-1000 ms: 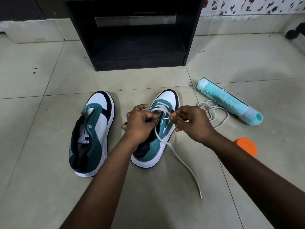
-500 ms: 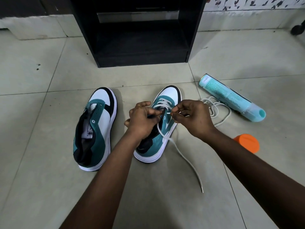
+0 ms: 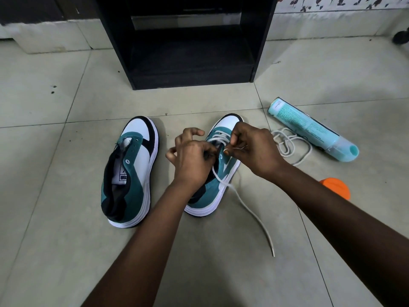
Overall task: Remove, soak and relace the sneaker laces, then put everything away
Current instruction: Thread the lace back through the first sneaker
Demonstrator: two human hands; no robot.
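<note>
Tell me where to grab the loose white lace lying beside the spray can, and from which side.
Pinch the loose lace at its outer loop nearest you, coming from above. That strand lies flat on the floor, clear of the spray can, while the far loops crowd against the can.

Two teal, white and black sneakers (image 3: 130,171) with white laces (image 3: 247,204) sit on pale grey tiles (image 3: 55,251), near a light blue can (image 3: 309,127), orange cap (image 3: 337,187) and black shelf (image 3: 188,41).

Tiled floor (image 3: 66,251): two sneakers (image 3: 130,171) before the cabinet (image 3: 188,41); right of them, lace (image 3: 290,145), can (image 3: 309,127), cap (image 3: 336,187).
</note>
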